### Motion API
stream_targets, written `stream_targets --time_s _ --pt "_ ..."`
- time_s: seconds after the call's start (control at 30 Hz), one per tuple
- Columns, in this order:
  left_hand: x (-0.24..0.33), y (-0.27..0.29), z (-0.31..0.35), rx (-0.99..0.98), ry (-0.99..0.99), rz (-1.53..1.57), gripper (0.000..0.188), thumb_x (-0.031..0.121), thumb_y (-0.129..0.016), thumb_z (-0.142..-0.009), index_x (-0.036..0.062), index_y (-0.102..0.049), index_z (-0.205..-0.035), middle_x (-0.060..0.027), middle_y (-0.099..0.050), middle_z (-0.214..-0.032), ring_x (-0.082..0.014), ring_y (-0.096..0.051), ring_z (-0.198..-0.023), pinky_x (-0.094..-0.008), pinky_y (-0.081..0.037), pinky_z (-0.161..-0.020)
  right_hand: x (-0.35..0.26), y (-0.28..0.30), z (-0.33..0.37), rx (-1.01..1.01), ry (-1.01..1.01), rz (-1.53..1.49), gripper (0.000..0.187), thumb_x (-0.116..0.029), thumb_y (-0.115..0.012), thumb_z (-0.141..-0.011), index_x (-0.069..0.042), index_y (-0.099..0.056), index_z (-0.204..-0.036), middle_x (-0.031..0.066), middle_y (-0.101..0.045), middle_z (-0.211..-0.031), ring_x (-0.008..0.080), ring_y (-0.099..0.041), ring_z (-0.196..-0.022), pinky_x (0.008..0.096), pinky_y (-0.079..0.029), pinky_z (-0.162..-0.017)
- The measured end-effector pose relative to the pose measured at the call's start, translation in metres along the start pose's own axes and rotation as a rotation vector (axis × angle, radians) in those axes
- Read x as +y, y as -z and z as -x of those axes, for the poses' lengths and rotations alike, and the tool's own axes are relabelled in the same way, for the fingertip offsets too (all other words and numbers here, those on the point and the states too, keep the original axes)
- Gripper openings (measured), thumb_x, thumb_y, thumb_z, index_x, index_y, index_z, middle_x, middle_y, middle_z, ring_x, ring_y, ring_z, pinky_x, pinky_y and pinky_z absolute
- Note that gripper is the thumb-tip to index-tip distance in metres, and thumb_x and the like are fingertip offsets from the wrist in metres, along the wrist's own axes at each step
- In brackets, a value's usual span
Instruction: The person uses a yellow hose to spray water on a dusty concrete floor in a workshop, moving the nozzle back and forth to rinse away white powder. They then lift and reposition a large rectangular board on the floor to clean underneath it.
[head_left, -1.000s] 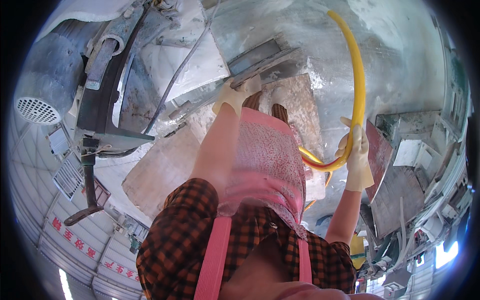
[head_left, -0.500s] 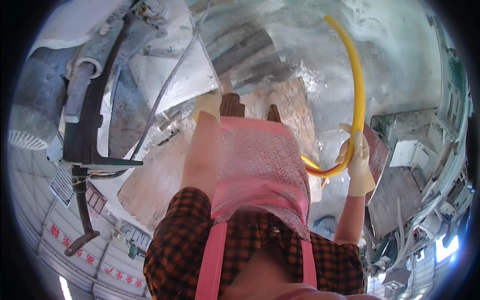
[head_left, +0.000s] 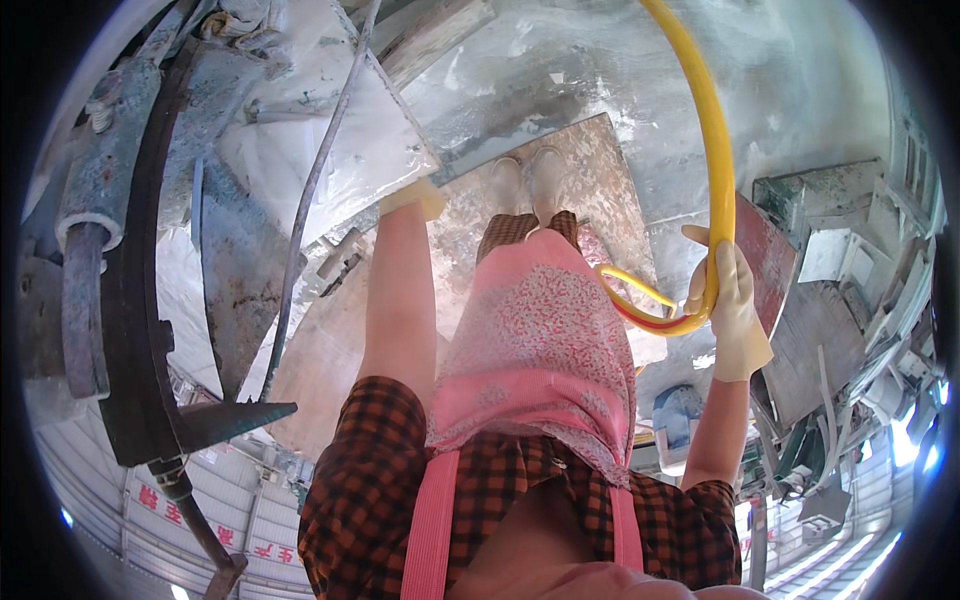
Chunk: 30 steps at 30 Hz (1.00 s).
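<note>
My right hand (head_left: pixel 730 295), in a pale rubber glove, is closed around a thick yellow hose (head_left: pixel 716 140). From that grip the hose rises in an arc past the top of the view, and its lower part loops toward my apron. At the corner of a white-coated metal plate (head_left: pixel 370 165), on my left, is my left hand (head_left: pixel 414 198), gloved too. Only the cuff end shows there; its fingers are hidden at the plate's edge. My pink speckled apron (head_left: pixel 540 340) hangs between both arms.
Worn boards (head_left: pixel 590 180) lie under my feet on wet grey floor. A dark machine arm (head_left: pixel 140 300) with a crank handle and a thin grey cable (head_left: pixel 315 185) stand on the left. Reddish and grey panels (head_left: pixel 765 270) lean on the right beside a white box (head_left: pixel 828 255).
The view has shifted, and my shoes on the board now show. My left hand's fingers are less visible at the plate's corner. My right hand keeps its grip on the hose.
</note>
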<state>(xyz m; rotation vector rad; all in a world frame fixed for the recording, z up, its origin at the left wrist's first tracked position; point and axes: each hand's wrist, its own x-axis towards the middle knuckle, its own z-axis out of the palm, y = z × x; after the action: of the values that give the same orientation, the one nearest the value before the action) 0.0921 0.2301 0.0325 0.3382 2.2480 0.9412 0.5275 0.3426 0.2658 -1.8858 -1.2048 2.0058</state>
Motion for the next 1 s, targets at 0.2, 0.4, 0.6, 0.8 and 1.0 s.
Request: stream_targets --time_s 0.2,0.4,0.6,0.8,1.0 --pt "0.0 0.008 -0.002 -0.041 -0.015 0.032 0.05 0.033 -0.06 -0.099 -0.0026 -0.054 -0.133 -0.011 -0.062 -0.133 -0.0258 -0.058 -0.127 -0.0321 -0.046 -0.102 0.018 -0.038 0.0 -0.009 -0.143 0.106 0.06 -0.055 -0.046 -0.104 -0.002 -0.064 -0.125 -0.0003 -0.054 -0.06 0.0086 -0.05 -0.047 0.0223 -0.043 -0.047" --pt "0.006 0.012 -0.005 -0.077 -0.032 0.048 0.053 0.034 -0.059 -0.099 -0.002 -0.052 -0.137 -0.0102 -0.06 -0.136 -0.0257 -0.057 -0.128 -0.0319 -0.045 -0.103 0.021 -0.092 -0.009 -0.162 -0.279 0.215 0.055 -0.057 -0.053 -0.1 -0.008 -0.066 -0.121 0.0016 -0.053 -0.065 0.011 -0.052 -0.054 0.0257 -0.043 -0.053" --pt "-0.008 0.027 0.018 -0.16 -0.025 0.076 0.056 0.035 -0.058 -0.099 -0.0014 -0.05 -0.141 -0.0093 -0.059 -0.139 -0.0255 -0.055 -0.129 -0.0318 -0.044 -0.104 0.028 -0.138 -0.04 -0.387 -0.246 0.401 0.054 -0.054 -0.05 -0.102 -0.004 -0.065 -0.118 0.0081 -0.06 -0.07 0.0171 -0.059 -0.059 0.0334 -0.047 -0.059" --pt "-0.016 0.041 0.075 -0.281 0.138 0.193 0.061 0.036 -0.054 -0.099 -0.0006 -0.045 -0.148 -0.0091 -0.052 -0.146 -0.0235 -0.049 -0.134 -0.0308 -0.039 -0.108 0.042 -0.156 -0.047 -0.124 0.043 0.65 0.053 -0.048 -0.049 -0.103 -0.009 -0.058 -0.138 0.0182 -0.07 -0.081 0.0316 -0.067 -0.071 0.0428 -0.051 -0.071" --pt "-0.091 0.126 0.153 -0.395 -0.197 -0.455 0.069 0.041 -0.059 -0.096 0.0076 -0.039 -0.153 -0.0129 -0.042 -0.155 -0.0248 -0.039 -0.143 -0.0404 -0.029 -0.118 0.037 -0.124 -0.017 -0.113 0.158 0.544 0.051 -0.035 -0.054 -0.101 -0.016 -0.049 -0.148 0.0225 -0.071 -0.099 0.0361 -0.07 -0.084 0.0437 -0.053 -0.078"
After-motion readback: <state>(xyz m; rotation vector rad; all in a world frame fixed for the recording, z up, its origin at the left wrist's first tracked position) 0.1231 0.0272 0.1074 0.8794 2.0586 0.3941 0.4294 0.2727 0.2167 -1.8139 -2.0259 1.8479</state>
